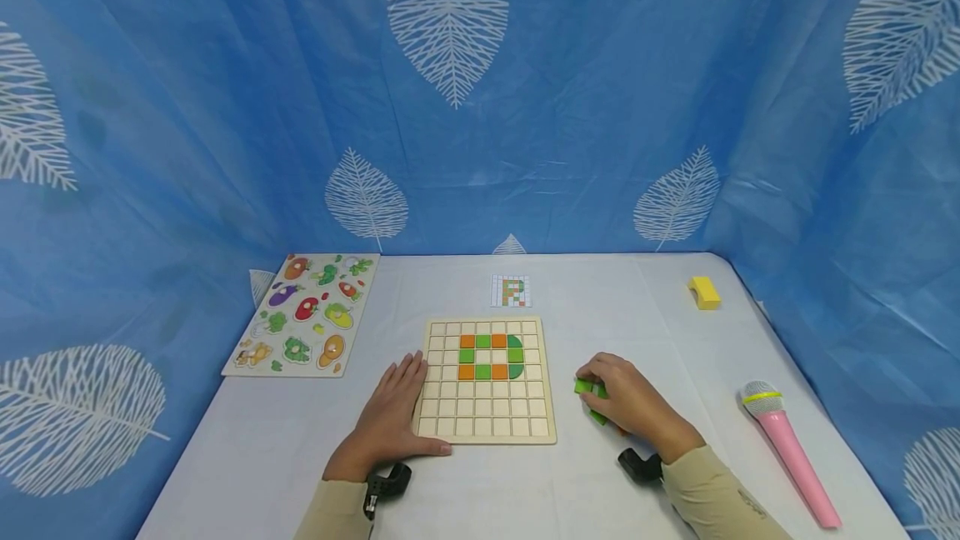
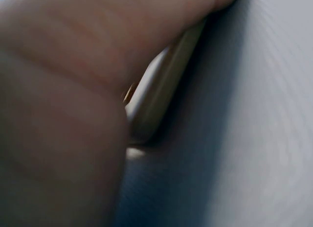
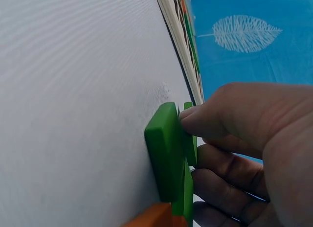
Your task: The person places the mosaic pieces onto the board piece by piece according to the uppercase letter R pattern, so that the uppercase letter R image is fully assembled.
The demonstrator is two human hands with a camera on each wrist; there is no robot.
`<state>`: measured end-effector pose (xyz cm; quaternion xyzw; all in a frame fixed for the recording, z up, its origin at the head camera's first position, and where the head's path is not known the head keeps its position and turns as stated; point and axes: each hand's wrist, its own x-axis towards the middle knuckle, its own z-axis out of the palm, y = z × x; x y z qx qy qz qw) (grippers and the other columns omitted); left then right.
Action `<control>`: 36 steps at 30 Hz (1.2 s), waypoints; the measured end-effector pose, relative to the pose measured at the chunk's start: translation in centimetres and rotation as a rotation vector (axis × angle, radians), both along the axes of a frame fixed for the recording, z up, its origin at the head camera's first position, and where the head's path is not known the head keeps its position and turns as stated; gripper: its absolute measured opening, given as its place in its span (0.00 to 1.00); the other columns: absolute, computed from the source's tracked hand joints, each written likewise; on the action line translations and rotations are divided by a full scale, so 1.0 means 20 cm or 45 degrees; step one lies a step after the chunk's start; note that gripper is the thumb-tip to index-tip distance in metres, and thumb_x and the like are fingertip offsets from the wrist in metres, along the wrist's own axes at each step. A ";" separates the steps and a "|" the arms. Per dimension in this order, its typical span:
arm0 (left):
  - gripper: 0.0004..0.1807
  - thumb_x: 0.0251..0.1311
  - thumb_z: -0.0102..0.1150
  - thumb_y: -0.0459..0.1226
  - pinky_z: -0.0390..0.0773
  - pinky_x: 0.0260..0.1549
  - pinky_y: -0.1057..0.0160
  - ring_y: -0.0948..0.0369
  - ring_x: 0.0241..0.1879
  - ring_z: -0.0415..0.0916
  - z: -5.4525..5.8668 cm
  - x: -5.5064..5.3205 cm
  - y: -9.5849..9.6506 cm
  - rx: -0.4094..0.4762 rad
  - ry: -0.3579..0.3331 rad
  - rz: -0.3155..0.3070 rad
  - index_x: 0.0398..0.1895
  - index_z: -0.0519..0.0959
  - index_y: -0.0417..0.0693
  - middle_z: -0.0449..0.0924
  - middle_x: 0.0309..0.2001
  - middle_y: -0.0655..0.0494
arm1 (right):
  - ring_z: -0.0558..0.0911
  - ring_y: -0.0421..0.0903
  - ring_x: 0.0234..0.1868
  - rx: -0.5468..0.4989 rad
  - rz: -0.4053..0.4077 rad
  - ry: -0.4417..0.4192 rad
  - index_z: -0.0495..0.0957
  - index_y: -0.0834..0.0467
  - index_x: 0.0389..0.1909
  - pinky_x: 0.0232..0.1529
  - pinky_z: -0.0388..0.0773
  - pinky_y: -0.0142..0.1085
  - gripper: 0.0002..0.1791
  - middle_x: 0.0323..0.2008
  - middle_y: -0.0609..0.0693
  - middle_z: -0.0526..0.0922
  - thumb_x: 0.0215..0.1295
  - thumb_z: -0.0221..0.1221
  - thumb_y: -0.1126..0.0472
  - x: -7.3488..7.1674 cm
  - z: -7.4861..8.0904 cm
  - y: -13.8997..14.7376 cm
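A wooden grid board [image 1: 480,412] lies flat, with orange, light green and dark green tiles [image 1: 491,371] set in a closed loop on its upper part. Along the board's left edge rests my left hand [image 1: 386,419], fingers straight and thumb spread at the near corner. To the right of the board, my right hand [image 1: 630,398] bends over several loose green tiles [image 1: 583,387]. In the right wrist view its thumb and fingers pinch a green tile [image 3: 190,139]. Another green tile [image 3: 164,144] stands beside it, and an orange tile [image 3: 151,217] lies closer to the camera.
Behind the board lies a small pattern card [image 1: 512,291] with a coloured letter-like design. A vegetable puzzle board [image 1: 307,332] is at the left. A yellow arch block [image 1: 704,293] and a pink toy microphone [image 1: 795,457] lie on the right side of the white table.
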<state>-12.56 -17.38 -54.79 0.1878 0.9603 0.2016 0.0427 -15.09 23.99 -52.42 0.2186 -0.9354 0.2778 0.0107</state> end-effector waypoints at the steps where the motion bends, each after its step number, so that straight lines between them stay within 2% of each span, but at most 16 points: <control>1: 0.82 0.35 0.68 0.81 0.42 0.78 0.44 0.46 0.82 0.41 0.00 0.00 0.00 -0.004 -0.003 0.000 0.84 0.51 0.36 0.47 0.83 0.42 | 0.80 0.40 0.40 -0.004 -0.001 -0.001 0.87 0.57 0.45 0.43 0.83 0.41 0.14 0.40 0.41 0.81 0.59 0.77 0.67 0.00 0.00 0.00; 19: 0.82 0.33 0.67 0.82 0.43 0.78 0.45 0.47 0.82 0.42 -0.01 0.00 0.01 -0.030 0.023 0.015 0.83 0.54 0.35 0.50 0.83 0.42 | 0.80 0.39 0.42 -0.026 0.004 0.032 0.88 0.57 0.45 0.47 0.83 0.43 0.13 0.41 0.40 0.82 0.59 0.75 0.66 -0.02 -0.01 -0.05; 36: 0.83 0.33 0.66 0.83 0.43 0.78 0.45 0.47 0.82 0.42 -0.01 -0.01 0.00 -0.022 0.028 0.009 0.83 0.53 0.35 0.50 0.83 0.42 | 0.80 0.38 0.44 -0.026 0.010 -0.025 0.88 0.57 0.46 0.50 0.83 0.43 0.13 0.42 0.38 0.81 0.60 0.75 0.65 -0.02 0.00 -0.09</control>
